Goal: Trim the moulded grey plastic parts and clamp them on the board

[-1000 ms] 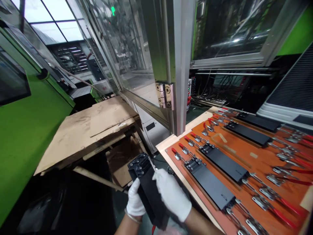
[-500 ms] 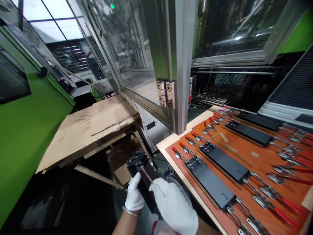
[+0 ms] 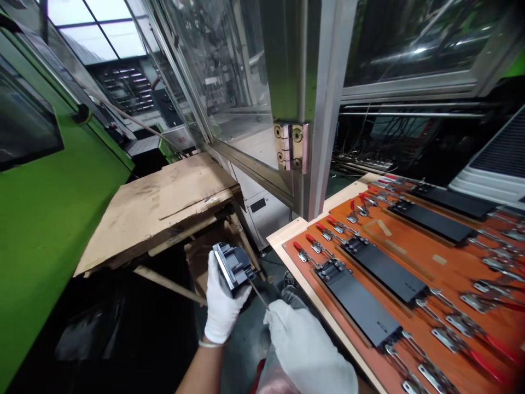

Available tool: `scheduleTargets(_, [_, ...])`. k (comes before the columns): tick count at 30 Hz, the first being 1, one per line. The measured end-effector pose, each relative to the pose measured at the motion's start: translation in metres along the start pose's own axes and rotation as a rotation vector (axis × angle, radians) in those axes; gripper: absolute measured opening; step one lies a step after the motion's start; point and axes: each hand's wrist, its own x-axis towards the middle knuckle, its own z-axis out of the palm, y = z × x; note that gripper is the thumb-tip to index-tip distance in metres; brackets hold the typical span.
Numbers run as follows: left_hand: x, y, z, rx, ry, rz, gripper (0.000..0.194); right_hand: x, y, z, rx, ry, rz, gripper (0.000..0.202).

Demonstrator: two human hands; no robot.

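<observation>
My left hand (image 3: 223,306), in a white glove, is closed around a dark grey plastic part (image 3: 234,265). The part's ribbed end faces up toward me. In my right hand (image 3: 297,336), also white-gloved and closed, is a thin metal rod-like tool (image 3: 259,294). Its far tip reaches the part's lower right edge; whether it touches cannot be made out. The tool's rear end is hidden in the glove. To the right, a flat dark panel (image 3: 359,303) lies on an orange board (image 3: 414,257), clamped at both ends.
More dark panels (image 3: 383,271) lie on the board between red-handled toggle clamps (image 3: 455,339). A cardboard-topped table (image 3: 164,189) stands at the left beside a green machine (image 3: 61,202). A framed glass door with a metal hinge (image 3: 292,146) stands ahead, its corner close above the board.
My left hand has turned the plastic part, so its end now faces me instead of its long side. My right hand and the tool have shifted right, away from the part's body.
</observation>
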Motion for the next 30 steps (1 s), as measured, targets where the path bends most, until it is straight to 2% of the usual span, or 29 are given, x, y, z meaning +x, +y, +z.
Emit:
scheduleTargets(3, [0.0,0.0,-0.007,0.166,0.024,0.133,0.109,0.003,0.009,-0.002,-0.166,0.067,0.066,0.039])
scheduleTargets(7, [-0.003,-0.006,-0.015,0.1,-0.082,0.115,0.114,0.018,0.015,-0.009,-0.248,0.073,0.099,0.034])
scheduleTargets(10, [-0.007,-0.014,-0.014,-0.109,-0.052,-0.004,0.087,0.026,0.006,-0.011,0.0,-0.039,0.067,0.032])
scheduleTargets(13, [-0.013,-0.021,-0.009,-0.309,-0.003,-0.274,0.056,0.026,-0.011,-0.009,0.343,-0.176,0.122,0.031])
scheduleTargets(16, [-0.019,-0.026,-0.004,-0.416,-0.043,-0.425,0.046,0.026,-0.025,-0.003,0.631,-0.242,0.204,0.03])
scheduleTargets(19, [-0.021,-0.03,-0.002,-0.432,-0.083,-0.465,0.047,0.026,-0.031,0.004,0.737,-0.242,0.238,0.031])
scheduleTargets(21, [-0.022,-0.032,-0.001,-0.409,-0.052,-0.455,0.046,0.025,-0.031,0.009,0.721,-0.225,0.259,0.03])
scheduleTargets(24, [-0.022,-0.033,0.002,-0.388,0.021,-0.416,0.042,0.021,-0.029,0.012,0.683,-0.261,0.185,0.031])
scheduleTargets(26, [-0.022,-0.032,0.004,-0.406,0.037,-0.444,0.04,0.021,-0.031,0.01,0.705,-0.29,0.146,0.033])
scheduleTargets(30, [-0.023,-0.031,0.006,-0.449,-0.013,-0.49,0.039,0.023,-0.038,0.004,0.772,-0.213,0.266,0.036])
